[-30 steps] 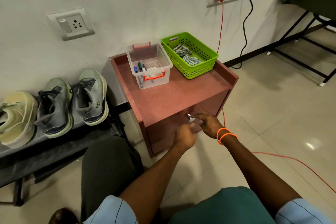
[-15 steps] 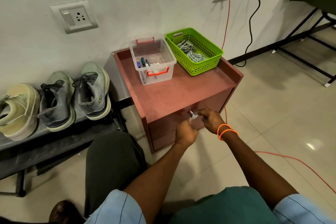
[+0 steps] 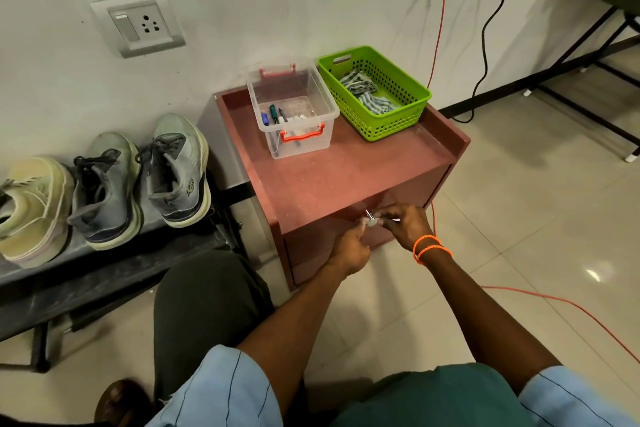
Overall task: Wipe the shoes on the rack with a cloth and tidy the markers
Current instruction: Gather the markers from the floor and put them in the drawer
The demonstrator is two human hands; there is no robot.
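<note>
Cataloguing, head view: one view only, entries as follows.
Change from earlier frames: both hands stay at the cabinet front, closed on the same small metal piece; the box, basket and shoes lie as before.
Left hand [image 3: 349,248]: fingers curled, pinching the metal piece [image 3: 371,218] from below-left.
Right hand [image 3: 405,222]: fingers curled together on the same piece from the right; orange bands [image 3: 429,248] circle the wrist.
Metal piece: small, silvery, at the drawer front of the red cabinet [image 3: 346,177]; too small to tell what it is.
Markers [image 3: 277,116]: lying in the clear box [image 3: 294,107] with orange handles, on the cabinet top by the wall; blue, green and white ends show.
Cloth [image 3: 367,94]: striped grey-white, crumpled in the green basket [image 3: 398,114], just right of the box.
Shoes: two grey sneakers [image 3: 138,180] and one pale yellow sneaker [image 3: 31,208], toes to the wall, on the dark rack [image 3: 104,274] left of the cabinet; soles look scuffed.
Floor: an orange cable [image 3: 554,305] crosses the tiles.
</note>
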